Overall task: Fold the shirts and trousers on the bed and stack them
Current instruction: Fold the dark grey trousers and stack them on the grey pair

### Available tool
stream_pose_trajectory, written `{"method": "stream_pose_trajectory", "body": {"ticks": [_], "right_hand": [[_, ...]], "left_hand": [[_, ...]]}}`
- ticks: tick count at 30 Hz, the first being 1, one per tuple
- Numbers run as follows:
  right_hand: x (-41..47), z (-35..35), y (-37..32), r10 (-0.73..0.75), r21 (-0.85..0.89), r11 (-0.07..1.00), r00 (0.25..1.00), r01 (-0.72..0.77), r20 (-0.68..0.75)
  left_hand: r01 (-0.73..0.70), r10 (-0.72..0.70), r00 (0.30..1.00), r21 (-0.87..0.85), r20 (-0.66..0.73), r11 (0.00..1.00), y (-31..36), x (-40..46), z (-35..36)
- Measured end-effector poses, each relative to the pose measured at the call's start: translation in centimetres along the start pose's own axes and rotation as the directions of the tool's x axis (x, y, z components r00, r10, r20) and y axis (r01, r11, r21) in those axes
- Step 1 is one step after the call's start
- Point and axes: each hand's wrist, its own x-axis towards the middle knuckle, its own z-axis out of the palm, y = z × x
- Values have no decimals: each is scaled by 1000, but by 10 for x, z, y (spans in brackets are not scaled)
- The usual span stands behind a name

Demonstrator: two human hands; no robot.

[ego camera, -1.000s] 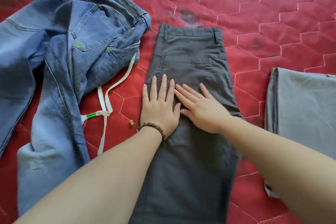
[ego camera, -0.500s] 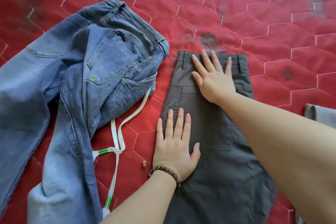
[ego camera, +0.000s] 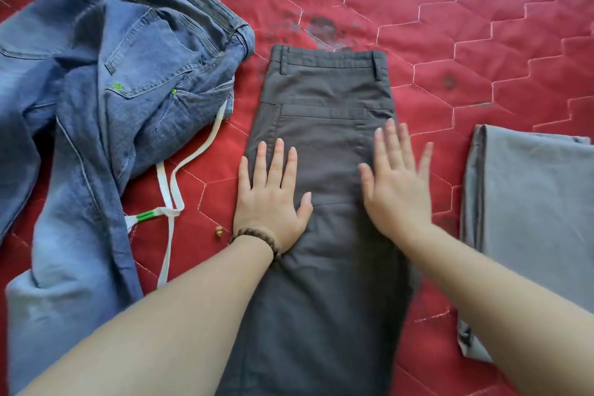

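Dark grey trousers [ego camera: 324, 138] lie lengthwise, waistband away, in the middle of the red quilted bed [ego camera: 482, 26]. The left hand [ego camera: 270, 199], wearing a beaded bracelet [ego camera: 257, 236], presses flat on their left edge with fingers straight. The right hand [ego camera: 397, 186] is blurred, fingers spread, apparently flat on the right side. Unfolded blue jeans [ego camera: 106, 106] lie at left; their small green pocket embroidery [ego camera: 118, 86] is unreadable. Folded grey cloth [ego camera: 530, 202] lies at right.
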Motion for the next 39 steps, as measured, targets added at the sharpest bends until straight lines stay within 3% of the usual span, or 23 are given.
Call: {"method": "stream_pose_trajectory", "body": {"ticks": [2, 3, 5, 7, 9, 12, 14, 17, 19, 22, 24, 27, 31, 36, 39], "right_hand": [[-61, 9, -33, -292, 52, 956, 954, 289, 64], [-84, 12, -34, -362, 18, 932, 925, 362, 116], [-100, 11, -11, -260, -64, 959, 948, 275, 182], [-102, 10, 14, -2, -173, 985, 990, 27, 141], [-113, 4, 10, 95, -133, 988, 992, -84, 80], [-160, 0, -52, -114, 109, 988, 992, 109, 46], [-201, 4, -81, -205, 202, 963, 970, 176, 132], [-256, 11, -77, -66, 112, 993, 970, 40, 236], [-282, 9, -63, 82, 6, 996, 976, -85, 201], [-305, 1, -62, 215, 2, 976, 971, -216, 104], [-322, 0, -80, 118, 59, 991, 990, -123, 81], [-352, 6, -106, -60, 118, 992, 989, 44, 134], [-391, 12, -88, 65, 38, 996, 975, -74, 211], [-423, 0, -80, 197, -30, 980, 960, -195, 198], [-452, 1, -113, -11, 59, 998, 986, 1, 168]], "left_hand": [[-18, 17, 1000, 31, 12, 999, 0, 0, -2], [-43, 42, 999, 42, 21, 998, 0, 0, -4], [-108, 105, 993, 73, 47, 991, -2, -4, -7], [-148, 143, 988, 97, 51, 984, 0, -22, -7], [-173, 169, 984, 70, 57, 982, 11, -55, -8], [-229, 228, 968, 1, 103, 973, 31, -118, -4], [-218, 210, 965, 39, 156, 975, 26, -155, 0], [-67, 54, 989, 96, 137, 993, -2, -187, 0], [-20, -3, 990, 165, 138, 986, -15, -190, -2], [25, -43, 993, 156, 114, 987, -3, -195, -8], [-88, 78, 987, 71, 139, 994, 18, -221, -9], [-311, 300, 923, 10, 239, 950, 32, -282, -3], [-240, 228, 951, 30, 209, 970, -4, -336, -8], [1, -22, 992, 161, 125, 987, -9, -369, -12], [-181, 171, 975, 62, 139, 982, 22, -404, -6]]}}
